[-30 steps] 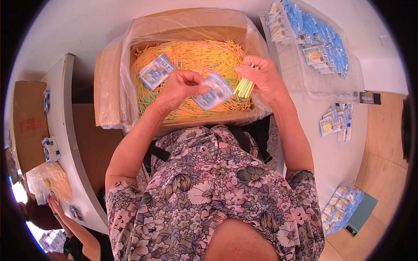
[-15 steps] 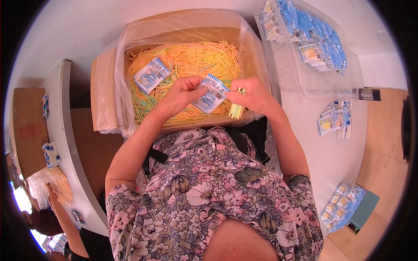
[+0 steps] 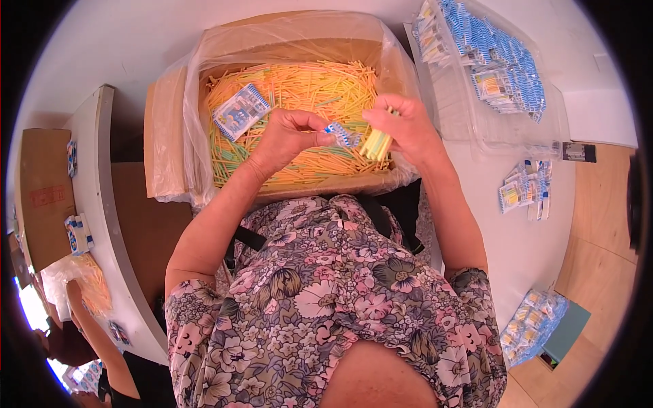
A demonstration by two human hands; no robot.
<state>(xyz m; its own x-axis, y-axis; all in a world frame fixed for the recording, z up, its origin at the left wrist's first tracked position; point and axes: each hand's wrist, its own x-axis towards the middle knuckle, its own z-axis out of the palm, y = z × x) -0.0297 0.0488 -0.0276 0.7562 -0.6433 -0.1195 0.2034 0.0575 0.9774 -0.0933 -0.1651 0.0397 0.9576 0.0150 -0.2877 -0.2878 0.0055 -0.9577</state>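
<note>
Head view: I see my left hand [image 3: 289, 136] pinching a small blue-and-white packet [image 3: 342, 134] and my right hand [image 3: 401, 126] gripping a bundle of yellow sticks [image 3: 375, 144], both above the stick-filled cardboard box [image 3: 170, 136].

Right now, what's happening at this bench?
A person is at a lined cardboard box full of yellow and orange sticks. The left hand pinches a small blue-and-white packet, and the right hand holds a bundle of yellow sticks against it. A clear tray of filled packets sits to the right.
</note>
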